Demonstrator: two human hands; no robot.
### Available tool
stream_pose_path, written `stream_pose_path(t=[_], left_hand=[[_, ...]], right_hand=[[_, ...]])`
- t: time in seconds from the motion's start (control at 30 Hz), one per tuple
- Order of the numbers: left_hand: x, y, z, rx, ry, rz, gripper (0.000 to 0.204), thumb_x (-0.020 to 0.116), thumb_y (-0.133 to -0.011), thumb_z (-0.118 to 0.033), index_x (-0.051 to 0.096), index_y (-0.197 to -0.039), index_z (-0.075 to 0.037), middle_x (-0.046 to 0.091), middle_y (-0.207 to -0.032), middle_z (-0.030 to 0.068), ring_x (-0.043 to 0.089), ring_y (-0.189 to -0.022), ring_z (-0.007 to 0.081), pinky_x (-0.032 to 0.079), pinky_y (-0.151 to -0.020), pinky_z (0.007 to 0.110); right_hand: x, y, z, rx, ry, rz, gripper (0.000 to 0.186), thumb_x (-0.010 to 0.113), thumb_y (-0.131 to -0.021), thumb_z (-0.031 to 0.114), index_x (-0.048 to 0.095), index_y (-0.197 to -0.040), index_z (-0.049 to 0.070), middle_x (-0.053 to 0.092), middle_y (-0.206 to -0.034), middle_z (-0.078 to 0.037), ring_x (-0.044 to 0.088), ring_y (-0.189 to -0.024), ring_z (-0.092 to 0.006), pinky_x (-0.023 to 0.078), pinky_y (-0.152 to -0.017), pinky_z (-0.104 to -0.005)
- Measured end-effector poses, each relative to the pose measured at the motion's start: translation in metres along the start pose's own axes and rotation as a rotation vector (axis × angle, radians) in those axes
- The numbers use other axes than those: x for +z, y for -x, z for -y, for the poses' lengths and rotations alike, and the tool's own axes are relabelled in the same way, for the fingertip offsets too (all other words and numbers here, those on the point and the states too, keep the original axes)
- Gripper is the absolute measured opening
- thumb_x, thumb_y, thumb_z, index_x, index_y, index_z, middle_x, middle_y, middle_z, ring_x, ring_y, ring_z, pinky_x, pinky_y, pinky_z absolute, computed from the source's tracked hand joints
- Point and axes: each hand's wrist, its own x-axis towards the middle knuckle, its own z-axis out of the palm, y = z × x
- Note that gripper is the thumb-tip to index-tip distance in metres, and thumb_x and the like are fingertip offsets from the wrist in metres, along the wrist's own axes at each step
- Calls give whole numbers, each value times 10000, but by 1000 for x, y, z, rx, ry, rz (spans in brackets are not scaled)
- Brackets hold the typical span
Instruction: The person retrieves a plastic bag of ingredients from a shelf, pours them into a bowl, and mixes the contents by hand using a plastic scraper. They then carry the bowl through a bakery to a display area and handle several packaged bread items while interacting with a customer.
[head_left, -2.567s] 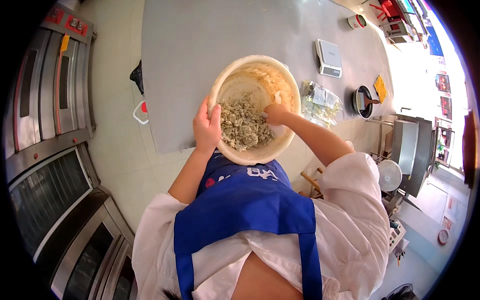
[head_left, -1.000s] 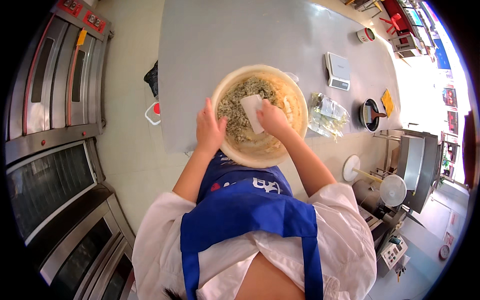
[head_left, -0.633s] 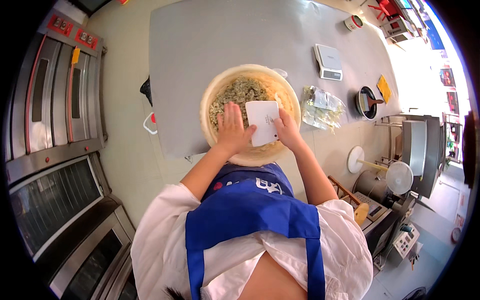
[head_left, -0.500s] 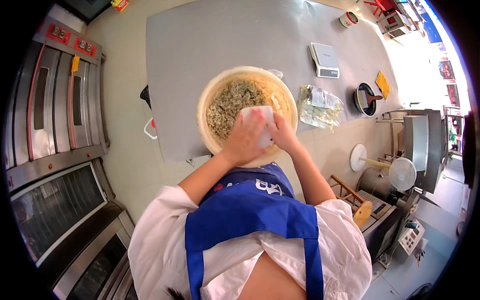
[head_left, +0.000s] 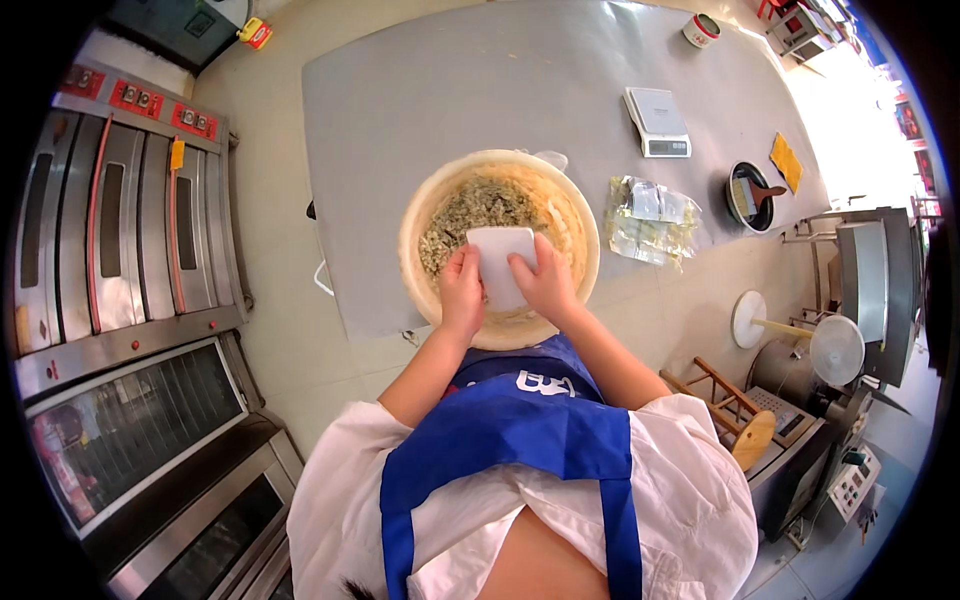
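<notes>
A white plastic dough scraper is held upright over the large cream-coloured bowl. My left hand grips its left edge with the fingers closed. On the opposite edge, my right hand pinches it, thumb on the near face. Behind the scraper, a crumbly grey-green mixture lies in the bowl, heaped toward the far and left side. Pale, smeared residue coats the bowl's right inner wall. The scraper and my hands hide the near part of the mixture.
The bowl stands at the near edge of a grey table. To its right lie a crumpled clear plastic bag, a white scale, a black bowl with a brush and a yellow cloth. Steel ovens stand left.
My left hand has come off the scraper's face to its left edge, and the scraper now stands upright between both hands. The whole view has shifted slightly right and down.
</notes>
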Motion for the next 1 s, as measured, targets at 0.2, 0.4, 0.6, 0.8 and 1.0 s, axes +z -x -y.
stream_pose_path(t=[0.2, 0.4, 0.6, 0.8, 1.0], left_hand=[[-9, 13, 5, 316, -863, 186, 270, 483, -875, -211, 533, -1080, -43, 600, -1009, 105, 590, -801, 183, 397, -863, 352], [-15, 28, -29, 424, -1563, 261, 416, 519, -828, -299, 487, -1183, -85, 580, -1067, 112, 550, -981, 230, 236, -986, 461], [-23, 30, -30, 460, -1621, 532, 478, 565, -783, -249, 438, -1202, -58, 569, -1045, 139, 536, -970, 214, 306, -937, 460], [-30, 21, -36, 890, -1750, 469, 611, 601, -746, -224, 338, -1266, -41, 572, -1020, 119, 536, -943, 243, 277, -958, 453], [-38, 2, -63, 549, -1775, 753, 607, 642, -699, -206, 396, -1230, -42, 382, -1249, 151, 371, -1150, 325, 185, -983, 530]], right_hand=[[-22, -43, -2, 37, -280, -305, 203, 563, -773, 165, 515, -884, 2, 599, -751, -183, 597, -673, -324, 458, -588, -375], [-54, -39, -4, -186, 72, -256, 161, 541, -793, 163, 531, -856, 15, 568, -650, -159, 587, -612, -318, 452, -548, -366], [-27, -14, -28, 158, 83, -188, 155, 562, -785, 205, 569, -792, 50, 552, -594, -150, 577, -579, -301, 438, -527, -389], [-6, 11, 2, -445, 268, -274, 112, 580, -753, 183, 589, -817, 92, 588, -680, -74, 589, -648, -240, 471, -560, -351], [-8, 30, -35, -173, 622, -145, 102, 586, -718, 175, 518, -710, 99, 552, -639, -29, 579, -627, -184, 462, -525, -319]])
